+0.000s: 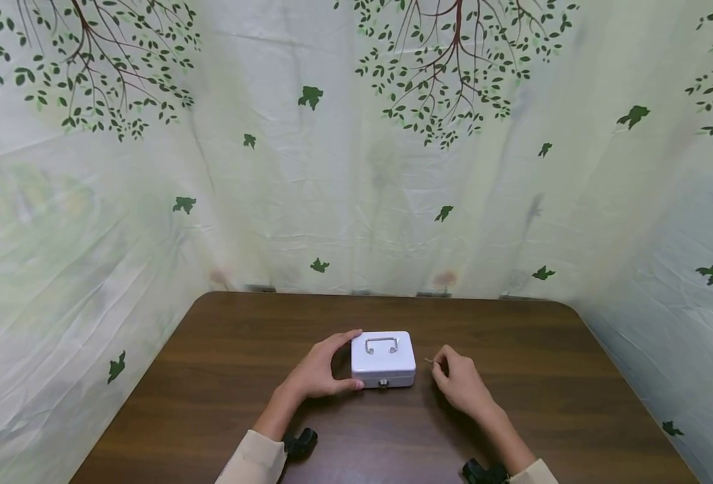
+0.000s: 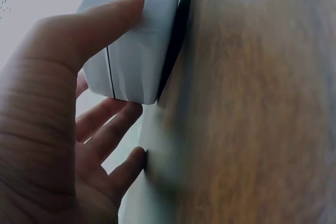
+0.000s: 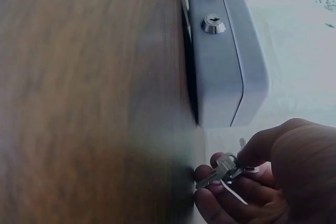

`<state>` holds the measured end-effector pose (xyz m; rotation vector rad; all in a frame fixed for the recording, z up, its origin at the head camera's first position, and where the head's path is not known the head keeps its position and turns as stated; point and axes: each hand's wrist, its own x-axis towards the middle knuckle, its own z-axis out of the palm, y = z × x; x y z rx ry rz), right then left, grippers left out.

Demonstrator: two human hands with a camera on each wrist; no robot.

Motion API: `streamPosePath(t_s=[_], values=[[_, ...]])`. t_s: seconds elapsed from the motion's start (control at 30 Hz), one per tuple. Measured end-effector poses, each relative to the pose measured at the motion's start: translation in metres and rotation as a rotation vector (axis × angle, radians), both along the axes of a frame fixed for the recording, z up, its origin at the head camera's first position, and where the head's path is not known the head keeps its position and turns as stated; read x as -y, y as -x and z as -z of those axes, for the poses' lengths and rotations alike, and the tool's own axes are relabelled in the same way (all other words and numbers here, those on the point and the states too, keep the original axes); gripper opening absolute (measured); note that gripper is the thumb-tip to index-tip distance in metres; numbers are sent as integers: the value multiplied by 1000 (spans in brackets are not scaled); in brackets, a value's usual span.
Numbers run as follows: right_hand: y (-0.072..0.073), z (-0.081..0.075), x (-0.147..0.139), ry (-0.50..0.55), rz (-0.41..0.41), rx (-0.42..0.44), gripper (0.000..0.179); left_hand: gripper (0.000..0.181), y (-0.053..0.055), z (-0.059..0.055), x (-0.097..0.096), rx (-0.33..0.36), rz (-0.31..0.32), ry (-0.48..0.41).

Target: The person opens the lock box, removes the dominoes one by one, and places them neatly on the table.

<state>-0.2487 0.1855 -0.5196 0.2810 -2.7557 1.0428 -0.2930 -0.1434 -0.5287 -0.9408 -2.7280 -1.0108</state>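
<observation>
Extends the left forearm forward and inward from the lower edge, in a cream fabric sleeve [image 1: 253, 460], with a black wrist-worn device [image 1: 301, 444] just past the cuff. Spreads thumb and forefinger of the left hand [image 1: 319, 371] into a wide C, clamped on the front and back left corners of a small white rectangular metal box [image 1: 383, 363] — probably to stop any sliding on the brown wood-grain table [image 1: 211, 376]. Presses the thumb to the front face, leaving a gap between palm and left side; in the left wrist view, bends other fingers loosely behind the corner.

Has the box flat on the table between both hands, lid down, thin silver metal handle [image 1: 382, 339] folded on top, round silver metal lock [image 3: 214, 23] facing the body; likely set so for a front clear of the forearms and within easy sight.

Pinches a bunch of small silver metal keys [image 3: 224, 166] between thumb and curled fingers of the right hand [image 1: 458, 380], near the box's right side but apart from it — presumably a fingertip hold because of such small pieces. Cannot tell the exact number, for the overlap. Slants the right forearm in from the lower right, back of the hand turned upward.
</observation>
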Motion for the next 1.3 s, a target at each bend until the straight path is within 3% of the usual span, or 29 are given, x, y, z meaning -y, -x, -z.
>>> streamPosePath(t_s=[0.3, 0.8, 1.3], values=[[0, -1, 0, 72, 19, -9, 8, 99, 2, 4, -1, 35, -16, -80], [1, -6, -2, 118, 71, -10, 4, 94, 0, 4, -2, 89, -47, -91], [-4, -13, 1, 233, 38, -24, 5, 92, -1, 4, -5, 134, -87, -126]])
